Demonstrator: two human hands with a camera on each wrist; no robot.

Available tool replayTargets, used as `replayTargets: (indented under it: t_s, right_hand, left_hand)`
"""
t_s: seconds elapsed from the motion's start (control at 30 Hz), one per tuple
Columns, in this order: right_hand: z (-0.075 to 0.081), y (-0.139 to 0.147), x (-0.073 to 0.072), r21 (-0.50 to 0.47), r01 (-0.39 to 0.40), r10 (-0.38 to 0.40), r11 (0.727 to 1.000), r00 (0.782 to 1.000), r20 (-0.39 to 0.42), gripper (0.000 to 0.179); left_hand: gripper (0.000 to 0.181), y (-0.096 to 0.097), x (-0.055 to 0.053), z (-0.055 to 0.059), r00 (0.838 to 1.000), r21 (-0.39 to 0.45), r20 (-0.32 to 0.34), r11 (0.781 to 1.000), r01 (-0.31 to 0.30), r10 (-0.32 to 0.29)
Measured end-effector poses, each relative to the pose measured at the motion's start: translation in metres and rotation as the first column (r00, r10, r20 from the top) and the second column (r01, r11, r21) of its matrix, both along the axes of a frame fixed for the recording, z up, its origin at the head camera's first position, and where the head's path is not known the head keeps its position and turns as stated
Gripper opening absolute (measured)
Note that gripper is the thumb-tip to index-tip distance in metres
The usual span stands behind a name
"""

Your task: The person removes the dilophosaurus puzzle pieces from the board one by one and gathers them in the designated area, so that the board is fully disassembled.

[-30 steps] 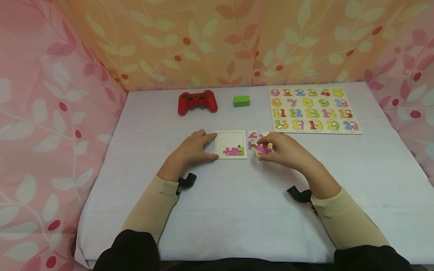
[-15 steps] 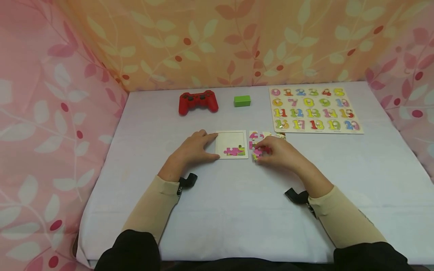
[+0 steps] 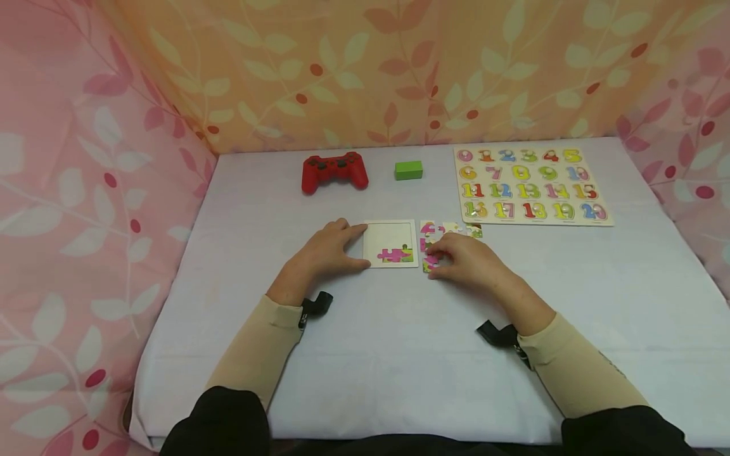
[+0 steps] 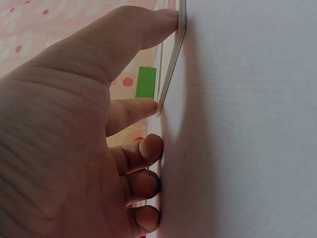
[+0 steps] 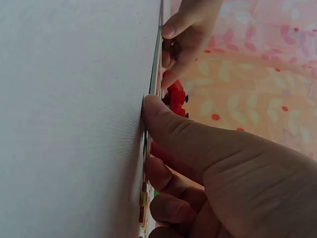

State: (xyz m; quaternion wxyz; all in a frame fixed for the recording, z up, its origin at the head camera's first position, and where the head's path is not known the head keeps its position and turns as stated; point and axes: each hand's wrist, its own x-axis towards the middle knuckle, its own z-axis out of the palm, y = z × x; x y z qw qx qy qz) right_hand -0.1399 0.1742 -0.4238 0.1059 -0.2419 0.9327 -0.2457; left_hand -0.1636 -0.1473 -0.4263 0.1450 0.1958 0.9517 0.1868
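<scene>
The left hand [image 3: 325, 253] lies against a white square puzzle tray [image 3: 381, 234], thumb and index finger spread to its two left corners. In the left wrist view the thumb tip rests on the tray's edge while the other fingers bend loosely. Joined pink and green pieces [image 3: 395, 255] sit in the tray's lower right. Just right of the tray, the right hand [image 3: 473, 261] pinches a pink and green puzzle piece [image 3: 429, 265] between thumb and index finger, down at the tabletop. Several loose puzzle pieces [image 3: 428, 228] lie behind that hand, which partly hides them.
A number board [image 3: 533, 183] with colourful numerals lies at the back right. Toward the rear stand a red game controller [image 3: 334, 172] and a green block [image 3: 409, 170]. Floral curtains [image 3: 342, 76] close off the back and sides of the white-covered table [image 3: 365, 367].
The right hand has shifted slightly left and nearer the person, bringing its tilted puzzle piece flatter to the table. More loose pieces show behind it. The left hand stays at the tray.
</scene>
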Motion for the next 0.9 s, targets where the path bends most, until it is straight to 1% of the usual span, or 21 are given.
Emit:
replayTargets:
  t_s: [0.17,0.3,0.4,0.53,0.77,0.9]
  right_hand:
    - [0.002,0.001,0.0,0.002,0.006,-0.006,1.0,1.0,-0.006,0.05]
    - [0.009,0.003,0.0,-0.017,0.018,-0.018,1.0,1.0,-0.017,0.045]
    - [0.019,0.005,0.002,-0.041,0.034,-0.034,0.999,0.999,-0.014,0.038]
    - [0.033,0.01,0.005,-0.06,0.052,-0.053,0.997,0.998,-0.015,0.038]
    - [0.06,0.014,0.005,-0.085,0.063,-0.069,0.994,0.995,-0.072,0.039]
    - [0.074,0.013,0.005,-0.095,0.083,-0.092,0.992,0.991,-0.098,0.04]
  left_hand:
    - [0.087,0.001,0.0,0.0,1.0,0.0,0.004,1.0,-0.004,0.004]
    - [0.086,0.001,0.001,0.0,1.0,0.0,0.004,1.0,-0.007,0.007]
    - [0.086,0.001,0.001,-0.001,1.0,-0.001,0.002,1.0,-0.012,0.012]
    - [0.087,0.001,0.001,-0.003,1.0,-0.003,0.001,1.0,-0.016,0.016]
    - [0.087,0.001,0.001,-0.003,1.0,0.0,0.005,1.0,-0.02,0.02]
    - [0.087,0.001,0.001,-0.003,1.0,-0.005,0.009,1.0,-0.023,0.023]
